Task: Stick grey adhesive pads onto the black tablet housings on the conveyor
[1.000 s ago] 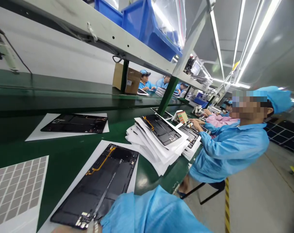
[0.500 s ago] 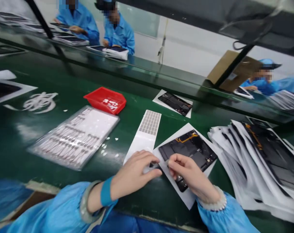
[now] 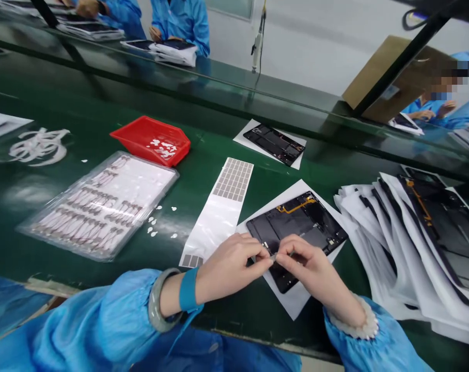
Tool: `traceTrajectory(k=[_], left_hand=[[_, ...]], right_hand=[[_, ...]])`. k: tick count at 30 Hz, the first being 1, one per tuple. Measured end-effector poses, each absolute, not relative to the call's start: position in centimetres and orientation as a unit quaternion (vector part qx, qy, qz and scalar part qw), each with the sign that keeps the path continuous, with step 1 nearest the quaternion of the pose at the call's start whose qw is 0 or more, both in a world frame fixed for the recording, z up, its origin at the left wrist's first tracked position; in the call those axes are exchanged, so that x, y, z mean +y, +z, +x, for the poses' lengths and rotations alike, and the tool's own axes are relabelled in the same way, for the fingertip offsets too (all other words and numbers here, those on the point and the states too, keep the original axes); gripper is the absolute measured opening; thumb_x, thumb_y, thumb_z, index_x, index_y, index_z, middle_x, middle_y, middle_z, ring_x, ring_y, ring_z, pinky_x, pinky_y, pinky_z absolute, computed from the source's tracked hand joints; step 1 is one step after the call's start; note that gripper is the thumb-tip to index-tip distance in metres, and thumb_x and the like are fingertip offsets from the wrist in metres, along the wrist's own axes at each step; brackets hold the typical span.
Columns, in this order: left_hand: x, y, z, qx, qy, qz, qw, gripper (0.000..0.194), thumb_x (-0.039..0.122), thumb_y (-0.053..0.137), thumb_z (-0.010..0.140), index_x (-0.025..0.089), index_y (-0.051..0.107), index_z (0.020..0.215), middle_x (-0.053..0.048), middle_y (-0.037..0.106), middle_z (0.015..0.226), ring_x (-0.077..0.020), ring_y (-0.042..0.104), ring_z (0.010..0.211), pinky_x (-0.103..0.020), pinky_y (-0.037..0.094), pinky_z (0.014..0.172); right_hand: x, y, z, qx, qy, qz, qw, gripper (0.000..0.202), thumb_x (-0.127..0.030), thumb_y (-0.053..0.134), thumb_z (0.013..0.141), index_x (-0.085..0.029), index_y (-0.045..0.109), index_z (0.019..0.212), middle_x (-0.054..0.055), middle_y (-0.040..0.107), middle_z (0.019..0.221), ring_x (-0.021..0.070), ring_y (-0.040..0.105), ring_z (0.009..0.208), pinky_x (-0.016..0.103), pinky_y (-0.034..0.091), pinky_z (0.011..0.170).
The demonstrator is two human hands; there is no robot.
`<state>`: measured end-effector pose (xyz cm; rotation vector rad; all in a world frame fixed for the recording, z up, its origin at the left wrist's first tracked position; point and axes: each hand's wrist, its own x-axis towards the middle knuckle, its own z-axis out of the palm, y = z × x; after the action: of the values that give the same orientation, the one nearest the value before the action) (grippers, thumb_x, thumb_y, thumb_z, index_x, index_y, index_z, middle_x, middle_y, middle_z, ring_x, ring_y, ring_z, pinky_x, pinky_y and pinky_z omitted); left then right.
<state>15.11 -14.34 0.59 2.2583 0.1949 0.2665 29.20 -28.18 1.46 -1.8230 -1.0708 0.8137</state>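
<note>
Shell (image 3: 294,227), black, lies on paper (image 3: 294,306) beside a sheet (image 3: 217,227), long axis slanting from lower left to upper right, orange cable (image 3: 297,206) along its far edge. Left hand (image 3: 234,266) and right hand (image 3: 314,267) pinch a tiny piece (image 3: 273,258) over its left end.

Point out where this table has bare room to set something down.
Bare green tabletop shows between the red bin and the sticker sheet; also, left in the picture, between the curled white strips and the plastic tray. It is crowded at right, where the paper stack sits close beside the black tablet back.
</note>
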Motion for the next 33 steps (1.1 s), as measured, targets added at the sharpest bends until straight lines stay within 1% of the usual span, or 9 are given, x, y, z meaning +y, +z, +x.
traceTrajectory(k=[1, 3, 4, 5, 8, 11, 17, 22, 33], left_hand=[[-14.3, 0.5, 15.3, 0.082, 0.114, 0.907, 0.397, 0.008, 0.025, 0.057, 0.088, 0.02, 0.063, 0.09, 0.002, 0.065, 0.078, -0.0152, 0.058, 0.08, -0.028, 0.042, 0.076], [-14.0, 0.1, 15.5, 0.089, 0.134, 0.931, 0.328, 0.021, 0.027, 0.056, 0.09, 0.018, 0.058, 0.109, -0.001, 0.065, 0.087, -0.0179, 0.058, 0.084, -0.032, 0.043, 0.078], [-13.8, -0.3, 15.6, 0.078, 0.14, 0.945, 0.284, 0.024, 0.026, 0.053, 0.091, 0.017, 0.056, 0.114, -0.003, 0.065, 0.092, -0.019, 0.058, 0.086, -0.033, 0.043, 0.078], [-13.7, -0.6, 15.6, 0.057, 0.142, 0.959, 0.239, 0.022, 0.023, 0.05, 0.093, 0.017, 0.055, 0.113, -0.004, 0.064, 0.096, -0.0199, 0.057, 0.089, -0.034, 0.043, 0.078], [-13.3, -1.7, 15.6, -0.031, 0.134, 0.983, 0.124, 0.018, 0.016, 0.043, 0.095, 0.018, 0.058, 0.103, -0.005, 0.061, 0.104, -0.021, 0.054, 0.098, -0.034, 0.042, 0.08], [-13.2, -2.3, 15.6, -0.062, 0.125, 0.988, 0.071, 0.017, 0.014, 0.043, 0.094, 0.017, 0.058, 0.102, -0.006, 0.061, 0.103, -0.0218, 0.052, 0.101, -0.034, 0.042, 0.08], [-13.1, -2.3, 15.7, -0.067, 0.112, 0.989, 0.071, 0.014, 0.014, 0.045, 0.093, 0.017, 0.058, 0.099, -0.005, 0.06, 0.096, -0.0204, 0.053, 0.097, -0.033, 0.042, 0.078], [-13.0, -2.5, 15.6, -0.065, 0.115, 0.988, 0.074, 0.013, 0.014, 0.046, 0.093, 0.017, 0.058, 0.097, -0.004, 0.06, 0.096, -0.0204, 0.053, 0.096, -0.033, 0.042, 0.077], [-12.9, -2.3, 15.5, -0.063, 0.106, 0.989, 0.084, 0.013, 0.013, 0.046, 0.093, 0.017, 0.057, 0.098, -0.004, 0.06, 0.097, -0.0195, 0.054, 0.097, -0.033, 0.041, 0.078]], right_hand=[[-28.3, 1.4, 29.6, -0.433, 0.303, -0.736, 0.424, 0.027, -0.041, 0.056, 0.083, -0.02, 0.058, 0.067, 0.003, 0.055, 0.078, 0.0147, 0.052, 0.07, 0.028, 0.041, 0.06], [-28.4, 0.9, 30.4, -0.43, 0.26, -0.758, 0.416, 0.024, -0.038, 0.054, 0.084, -0.02, 0.058, 0.068, 0.004, 0.057, 0.078, 0.0163, 0.052, 0.074, 0.031, 0.042, 0.067], [-28.4, 0.6, 30.8, -0.431, 0.243, -0.769, 0.405, 0.023, -0.037, 0.054, 0.084, -0.02, 0.059, 0.068, 0.004, 0.058, 0.079, 0.0174, 0.053, 0.077, 0.033, 0.042, 0.071], [-28.3, 0.2, 31.1, -0.435, 0.232, -0.779, 0.389, 0.022, -0.036, 0.055, 0.083, -0.021, 0.059, 0.068, 0.004, 0.059, 0.079, 0.0187, 0.052, 0.08, 0.035, 0.041, 0.076], [-28.0, -0.9, 31.3, -0.458, 0.217, -0.795, 0.333, 0.02, -0.031, 0.056, 0.082, -0.022, 0.061, 0.065, 0.004, 0.059, 0.08, 0.022, 0.049, 0.089, 0.04, 0.038, 0.085], [-27.4, -1.4, 31.0, -0.458, 0.201, -0.81, 0.307, 0.019, -0.029, 0.055, 0.083, -0.022, 0.061, 0.065, 0.005, 0.059, 0.083, 0.0236, 0.047, 0.094, 0.043, 0.035, 0.089], [-26.4, -1.5, 30.9, -0.456, 0.209, -0.821, 0.273, 0.02, -0.029, 0.056, 0.083, -0.023, 0.061, 0.064, 0.004, 0.059, 0.084, 0.0239, 0.046, 0.094, 0.045, 0.035, 0.089], [-25.8, -1.7, 30.8, -0.462, 0.199, -0.827, 0.251, 0.02, -0.029, 0.056, 0.082, -0.023, 0.062, 0.064, 0.004, 0.06, 0.085, 0.0239, 0.046, 0.093, 0.045, 0.035, 0.088], [-25.8, -1.9, 30.8, -0.459, 0.187, -0.831, 0.252, 0.02, -0.029, 0.057, 0.082, -0.023, 0.062, 0.063, 0.004, 0.06, 0.085, 0.0246, 0.046, 0.093, 0.046, 0.034, 0.087]])
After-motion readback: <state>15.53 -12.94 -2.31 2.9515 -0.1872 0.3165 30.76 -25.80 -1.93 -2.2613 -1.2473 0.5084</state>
